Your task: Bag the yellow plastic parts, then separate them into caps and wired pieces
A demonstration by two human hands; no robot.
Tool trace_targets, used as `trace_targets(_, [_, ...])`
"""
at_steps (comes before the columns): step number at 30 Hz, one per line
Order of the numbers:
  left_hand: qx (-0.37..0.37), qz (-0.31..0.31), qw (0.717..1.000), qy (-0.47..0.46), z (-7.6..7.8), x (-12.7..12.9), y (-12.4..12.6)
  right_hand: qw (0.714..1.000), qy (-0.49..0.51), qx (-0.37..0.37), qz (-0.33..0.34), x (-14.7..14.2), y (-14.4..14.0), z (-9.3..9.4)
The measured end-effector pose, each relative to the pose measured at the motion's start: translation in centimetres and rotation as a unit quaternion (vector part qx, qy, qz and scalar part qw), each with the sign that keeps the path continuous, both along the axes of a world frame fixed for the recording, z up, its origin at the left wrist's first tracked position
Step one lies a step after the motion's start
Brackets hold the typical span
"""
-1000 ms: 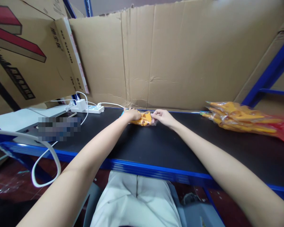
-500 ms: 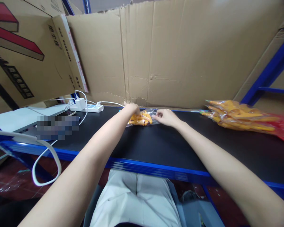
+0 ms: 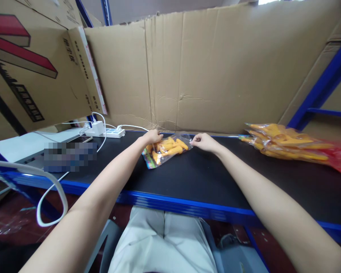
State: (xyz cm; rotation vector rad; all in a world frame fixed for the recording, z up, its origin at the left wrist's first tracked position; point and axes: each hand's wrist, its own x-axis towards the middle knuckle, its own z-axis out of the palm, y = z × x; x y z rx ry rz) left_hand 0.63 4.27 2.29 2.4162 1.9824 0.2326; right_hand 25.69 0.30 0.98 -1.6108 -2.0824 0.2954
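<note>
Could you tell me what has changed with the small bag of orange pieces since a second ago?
The small clear bag has been spread out flat and turned, its printed end now toward the person. The left hand and right hand still pinch its far edge. The pile of orange packs and power strip stayed put.

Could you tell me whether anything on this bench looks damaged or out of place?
Only the cardboard backdrop looks worn: it is creased and torn near its bottom edge behind the clear bag of orange pieces, which the left hand and right hand hold flat.
</note>
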Motion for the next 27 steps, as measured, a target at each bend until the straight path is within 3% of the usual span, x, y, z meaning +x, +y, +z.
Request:
trace_targets(3, [-0.05, 0.03, 0.996, -0.062, -0.2, 0.0, -0.6, 0.991, -0.062, 0.073, -0.097, 0.3, 0.6, -0.8])
trace_targets(7, [-0.128, 0.019, 0.967, -0.218, -0.8, 0.5, -1.8, 0.987, 0.01, 0.013, -0.158, 0.5, 1.3, -1.7])
trace_targets(10, [-0.168, -0.056, 0.933, -0.313, -1.3, 0.5, -2.4, 0.979, 0.135, -0.039, -0.148, 0.5, 1.5, -1.9])
trace_targets(14, [-0.233, -0.101, 0.889, -0.381, -1.9, 0.5, -2.5, 0.93, 0.329, -0.095, -0.133, 0.3, 1.3, -1.7])
trace_targets(19, [-0.189, -0.024, 0.813, -0.551, -2.8, 1.4, -2.1, 0.873, 0.44, -0.131, -0.163, -0.2, 0.8, -1.4])
trace_targets(22, [-0.163, 0.006, 0.773, -0.614, -3.2, 2.1, -1.8, 0.845, 0.498, -0.135, -0.142, -0.9, 0.3, -1.4])
trace_targets(24, [-0.18, 0.008, 0.754, -0.631, -3.3, 2.4, -1.7, 0.83, 0.532, -0.124, -0.114, -1.5, 0.0, -1.4])
trace_targets(27, [-0.184, 0.013, 0.75, -0.635, -3.2, 2.5, -1.9, 0.814, 0.566, -0.109, -0.077, -2.3, -0.3, -1.4])
